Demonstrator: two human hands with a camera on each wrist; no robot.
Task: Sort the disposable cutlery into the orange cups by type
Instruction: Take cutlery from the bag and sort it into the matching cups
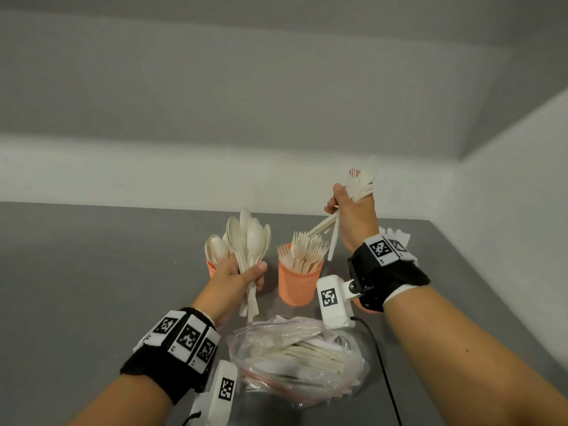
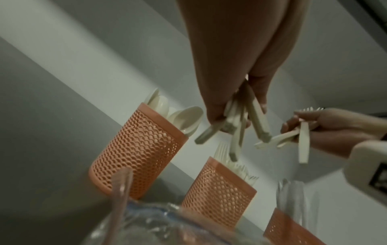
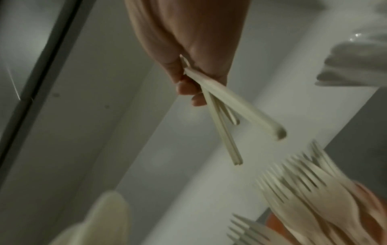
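My left hand (image 1: pixel 246 273) grips a bunch of pale spoons (image 1: pixel 250 238), bowls up, just in front of the left orange cup (image 1: pixel 212 269), which holds more spoons (image 2: pixel 184 116). The middle orange cup (image 1: pixel 296 285) is full of forks (image 1: pixel 304 250). My right hand (image 1: pixel 350 207) is raised above and right of that cup and grips a mixed handful of forks and knives (image 1: pixel 362 182); their handles (image 3: pixel 222 116) point down-left. A third orange cup (image 2: pixel 293 232) is mostly hidden behind my right wrist.
A clear plastic bag (image 1: pixel 295 355) with more cutlery lies on the grey table (image 1: pixel 92 272) near its front. A black cable (image 1: pixel 384 364) runs from my right wrist camera. White walls close the back and right sides.
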